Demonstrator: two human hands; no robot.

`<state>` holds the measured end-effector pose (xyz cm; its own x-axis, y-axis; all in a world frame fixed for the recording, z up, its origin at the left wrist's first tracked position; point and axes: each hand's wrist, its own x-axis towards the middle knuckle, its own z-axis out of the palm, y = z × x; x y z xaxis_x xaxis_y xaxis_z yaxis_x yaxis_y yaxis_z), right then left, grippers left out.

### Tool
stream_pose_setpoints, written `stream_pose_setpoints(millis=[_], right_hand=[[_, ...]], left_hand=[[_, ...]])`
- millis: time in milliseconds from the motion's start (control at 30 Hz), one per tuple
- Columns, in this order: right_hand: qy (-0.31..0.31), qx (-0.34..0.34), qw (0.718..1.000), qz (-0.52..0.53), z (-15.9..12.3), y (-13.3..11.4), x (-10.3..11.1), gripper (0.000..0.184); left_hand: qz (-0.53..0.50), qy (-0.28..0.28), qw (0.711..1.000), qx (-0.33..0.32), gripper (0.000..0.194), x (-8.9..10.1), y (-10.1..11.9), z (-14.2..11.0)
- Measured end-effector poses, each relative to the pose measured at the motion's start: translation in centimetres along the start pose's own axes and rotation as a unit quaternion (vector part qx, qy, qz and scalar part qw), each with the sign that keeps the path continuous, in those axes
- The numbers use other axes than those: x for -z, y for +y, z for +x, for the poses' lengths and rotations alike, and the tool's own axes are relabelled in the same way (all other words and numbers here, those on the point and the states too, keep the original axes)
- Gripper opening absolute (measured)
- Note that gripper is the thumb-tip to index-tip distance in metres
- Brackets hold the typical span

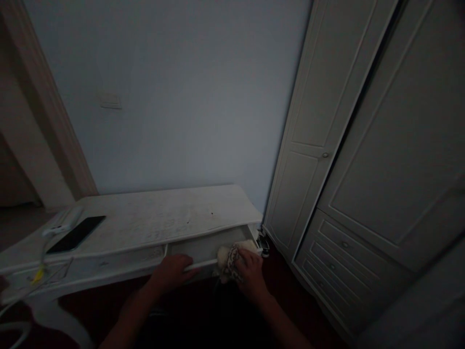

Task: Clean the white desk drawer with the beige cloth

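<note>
The right drawer (203, 246) of a white table (170, 208) is pulled out. My left hand (173, 272) is closed on the left part of the drawer's front edge, thumb over the rim. At the drawer's right end, my right hand (250, 272) grips a soft cream fluffy thing (223, 254) with a dark-and-light patterned part, perhaps a plush toy or a cloth; its exact kind is hard to make out in the dim light. This soft bundle lies over the drawer's front edge, partly covered by my fingers.
On the table's left lie a dark phone (77, 234) and a white power strip (63, 220) with a cable and a yellow tag (38, 275). A white wardrobe (312, 121) stands at the right. Small dark items (264, 243) are beside the table's right end. The floor is dark red.
</note>
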<state>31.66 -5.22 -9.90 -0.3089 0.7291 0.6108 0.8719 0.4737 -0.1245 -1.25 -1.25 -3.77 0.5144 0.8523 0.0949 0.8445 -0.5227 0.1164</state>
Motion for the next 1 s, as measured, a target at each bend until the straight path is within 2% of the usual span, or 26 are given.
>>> stream_pose_setpoints(millis=[67, 200, 300, 433, 500, 633, 733, 800, 867, 933, 1000], right_hand=[[-0.019, 0.006, 1.0, -0.023, 0.1, 1.8, 1.2, 0.045], [-0.008, -0.003, 0.999, -0.047, 0.0, 4.2, 2.8, 0.04], [0.013, -0.01, 0.999, -0.043, -0.3, 4.1, 2.9, 0.038], [0.042, -0.029, 0.999, 0.002, -0.4, 2.9, 2.0, 0.044], [0.056, -0.042, 0.997, 0.03, 0.1, 2.1, 1.5, 0.041], [0.038, -0.034, 0.997, 0.063, 2.0, -1.5, 0.1, 0.035], [0.004, -0.003, 0.998, 0.055, 3.8, -6.5, -1.9, 0.03], [-0.006, 0.053, 0.998, 0.028, 4.8, -10.0, -3.6, 0.027], [-0.007, 0.089, 0.996, 0.016, 5.5, -13.0, -5.4, 0.031], [0.006, 0.102, 0.995, 0.013, 5.7, -14.9, -6.9, 0.037], [0.02, 0.11, 0.994, 0.011, 5.6, -15.6, -8.0, 0.036]], left_hand=[[-0.031, 0.003, 0.999, 0.011, 0.057, 0.1, 0.1, 0.2], [-0.096, -0.006, 0.995, 0.03, 0.062, 0.5, 0.2, 0.6], [-0.137, 0.0, 0.99, 0.041, 0.065, 0.8, 0.3, 0.7], [-0.159, 0.005, 0.986, 0.052, 0.064, 1.0, 0.6, 0.8], [-0.165, 0.002, 0.984, 0.059, 0.065, 1.1, 0.7, 0.8], [-0.194, 0.002, 0.978, 0.072, 0.068, 1.3, 0.4, 1.1], [-0.247, 0.009, 0.967, 0.062, 0.062, 1.4, -0.1, 1.3], [-0.275, 0.018, 0.959, 0.062, 0.059, 1.5, -0.4, 1.5], [-0.287, 0.027, 0.955, 0.067, 0.057, 1.5, -0.4, 1.5], [-0.292, 0.041, 0.953, 0.07, 0.055, 1.6, -0.2, 1.5], [-0.293, 0.059, 0.952, 0.06, 0.053, 1.7, 0.1, 1.5]])
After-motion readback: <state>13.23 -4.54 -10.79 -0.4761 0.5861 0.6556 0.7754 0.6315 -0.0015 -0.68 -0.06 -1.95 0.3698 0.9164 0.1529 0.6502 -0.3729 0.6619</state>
